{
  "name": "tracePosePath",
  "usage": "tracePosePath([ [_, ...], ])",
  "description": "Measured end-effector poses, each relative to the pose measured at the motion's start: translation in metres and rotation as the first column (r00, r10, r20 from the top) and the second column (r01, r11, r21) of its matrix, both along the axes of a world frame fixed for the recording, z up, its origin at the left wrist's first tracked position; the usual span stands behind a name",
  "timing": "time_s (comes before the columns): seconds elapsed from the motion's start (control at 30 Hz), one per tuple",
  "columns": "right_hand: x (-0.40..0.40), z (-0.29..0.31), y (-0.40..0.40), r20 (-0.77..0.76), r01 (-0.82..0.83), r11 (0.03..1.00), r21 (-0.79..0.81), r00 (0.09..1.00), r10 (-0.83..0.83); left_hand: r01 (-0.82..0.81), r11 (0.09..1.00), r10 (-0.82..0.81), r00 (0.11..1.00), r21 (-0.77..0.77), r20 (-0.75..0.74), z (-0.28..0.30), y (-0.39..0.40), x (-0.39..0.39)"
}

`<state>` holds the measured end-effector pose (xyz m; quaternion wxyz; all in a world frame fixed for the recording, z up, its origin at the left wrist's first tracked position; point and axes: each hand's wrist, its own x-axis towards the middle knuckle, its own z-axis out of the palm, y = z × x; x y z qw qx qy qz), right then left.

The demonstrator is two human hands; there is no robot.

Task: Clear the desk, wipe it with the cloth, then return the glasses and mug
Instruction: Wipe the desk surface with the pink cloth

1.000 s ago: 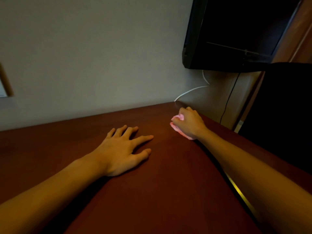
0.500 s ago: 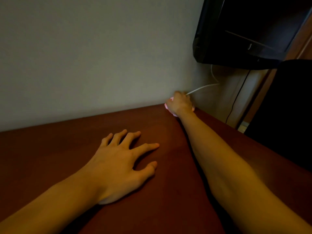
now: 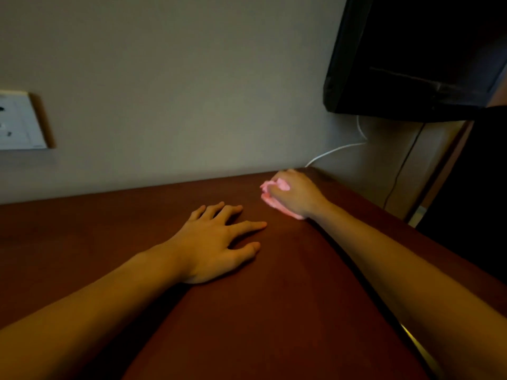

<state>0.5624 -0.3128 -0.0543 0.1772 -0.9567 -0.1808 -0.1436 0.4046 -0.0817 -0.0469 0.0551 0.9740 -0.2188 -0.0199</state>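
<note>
White cable (image 3: 333, 150) trails behind right hand (image 3: 295, 194), under television (image 3: 411, 53).

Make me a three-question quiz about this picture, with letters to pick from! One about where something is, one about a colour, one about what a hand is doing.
1. Where is the cloth?
A. under the right hand, near the desk's far corner
B. on the wall socket
C. under the left hand

2. What colour is the cloth?
A. blue
B. pink
C. green

3. How is the left hand?
A. in a fist
B. holding a mug
C. flat, fingers spread on the desk

Answers: 1 A, pink edges show beneath that hand; 2 B, it looks pink; 3 C, the fingers lie straight.
</note>
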Motion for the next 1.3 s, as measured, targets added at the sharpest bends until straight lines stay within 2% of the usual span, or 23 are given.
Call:
tracePosePath([
  [0.17,0.067,0.004,0.015,0.008,0.178,0.96,-0.214,0.984,-0.18,0.007,1.0,-0.007,1.0,-0.008,-0.019,-0.002,0.003,0.004],
  [0.37,0.108,0.004,0.001,0.046,0.392,0.895,-0.212,0.919,-0.391,0.004,0.999,-0.005,1.0,-0.039,-0.025,-0.003,0.003,0.005],
  [0.63,0.11,0.006,-0.036,0.047,0.455,0.832,-0.317,0.884,-0.466,0.012,0.998,-0.015,0.999,-0.065,-0.04,-0.001,0.004,0.006],
  [0.7,0.1,0.006,-0.05,0.049,0.497,0.803,-0.33,0.858,-0.511,0.017,0.998,-0.02,0.999,-0.067,-0.04,-0.001,0.004,0.006],
  [0.83,0.071,0.012,-0.065,0.095,0.484,0.776,-0.404,0.866,-0.49,0.021,0.996,-0.022,1.0,-0.087,-0.012,-0.004,0.006,0.006],
  [0.93,0.074,0.002,-0.089,0.072,0.527,0.771,-0.358,0.839,-0.54,0.028,0.995,-0.026,0.999,-0.091,0.018,-0.004,0.006,0.007],
  [1.0,0.068,-0.01,-0.101,0.042,0.513,0.766,-0.387,0.84,-0.541,0.03,0.997,-0.028,0.999,-0.071,0.028,-0.005,0.006,0.007],
  [1.1,-0.001,0.004,-0.075,0.073,0.497,0.765,-0.41,0.854,-0.515,0.03,0.998,-0.029,0.999,-0.057,0.026,-0.005,0.006,0.007],
  [1.17,-0.041,0.009,-0.062,0.089,0.507,0.784,-0.357,0.854,-0.512,0.027,0.998,-0.025,0.999,-0.061,0.026,-0.003,0.006,0.005],
  [1.3,-0.115,0.011,-0.04,-0.013,0.434,0.89,-0.143,0.898,-0.44,0.016,1.0,-0.016,0.999,-0.009,0.032,0.003,0.004,-0.001],
])
